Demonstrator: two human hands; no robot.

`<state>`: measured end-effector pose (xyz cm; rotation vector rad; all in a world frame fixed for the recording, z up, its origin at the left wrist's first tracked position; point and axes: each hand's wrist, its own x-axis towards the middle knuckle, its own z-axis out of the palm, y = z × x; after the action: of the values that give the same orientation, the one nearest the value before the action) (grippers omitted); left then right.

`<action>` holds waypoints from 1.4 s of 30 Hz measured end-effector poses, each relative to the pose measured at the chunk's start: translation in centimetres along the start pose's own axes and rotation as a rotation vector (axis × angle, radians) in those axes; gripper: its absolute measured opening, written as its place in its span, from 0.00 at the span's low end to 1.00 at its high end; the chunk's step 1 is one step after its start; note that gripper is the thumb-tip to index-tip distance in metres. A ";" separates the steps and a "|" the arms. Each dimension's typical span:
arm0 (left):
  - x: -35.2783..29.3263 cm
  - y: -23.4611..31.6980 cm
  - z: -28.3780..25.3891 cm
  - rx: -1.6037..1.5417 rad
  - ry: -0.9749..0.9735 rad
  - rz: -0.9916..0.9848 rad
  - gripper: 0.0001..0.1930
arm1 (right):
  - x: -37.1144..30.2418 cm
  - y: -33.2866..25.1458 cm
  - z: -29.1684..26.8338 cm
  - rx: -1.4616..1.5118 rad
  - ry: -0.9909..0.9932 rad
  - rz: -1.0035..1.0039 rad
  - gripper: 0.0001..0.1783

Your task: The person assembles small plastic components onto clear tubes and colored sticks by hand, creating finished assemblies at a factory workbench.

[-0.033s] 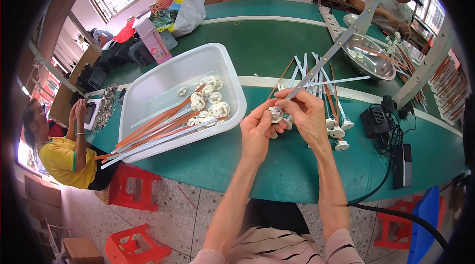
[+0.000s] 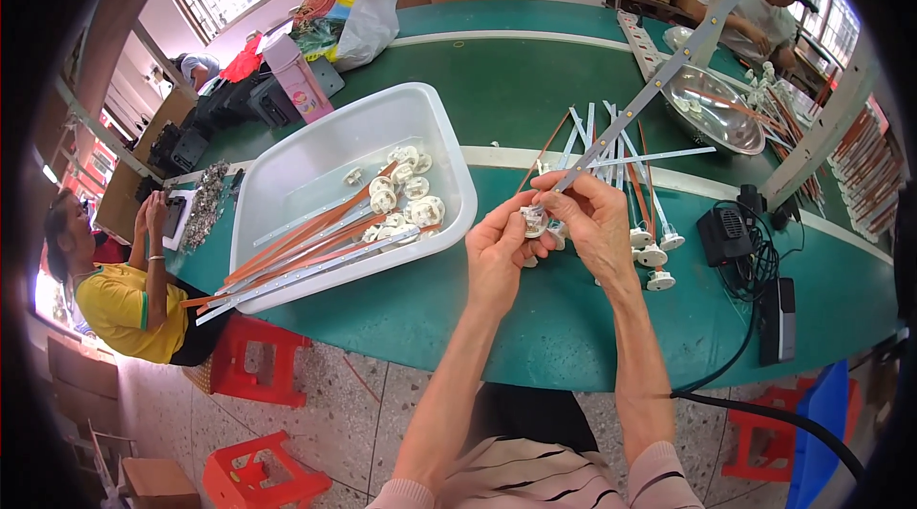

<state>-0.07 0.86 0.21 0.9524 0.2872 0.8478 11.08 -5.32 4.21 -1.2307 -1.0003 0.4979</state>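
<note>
Both hands meet over the near side of the green table. My left hand is closed, thumb and fingers pinching a small round white plastic base. Closed beside it, my right hand grips the lower end of a long grey LED strip dotted with small LEDs. The strip slants up to the right from the base; my fingers hide whether the two are joined. Just right of my hands lie several strips with round white bases, some strips pale and some orange-brown.
To the left, a white plastic tub holds more strips and white bases. A steel bowl stands at the far right, near a person at work. Black adapters and cables lie at right. Another person in yellow sits at left by red stools.
</note>
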 end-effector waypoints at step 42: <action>-0.3 0.1 0.5 0.263 0.040 0.040 0.16 | -0.2 1.2 1.2 -0.283 0.102 -0.229 0.05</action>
<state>-0.04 0.33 0.52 1.1895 0.4226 0.8801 10.15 -4.46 3.02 -1.3557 -1.1345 0.1156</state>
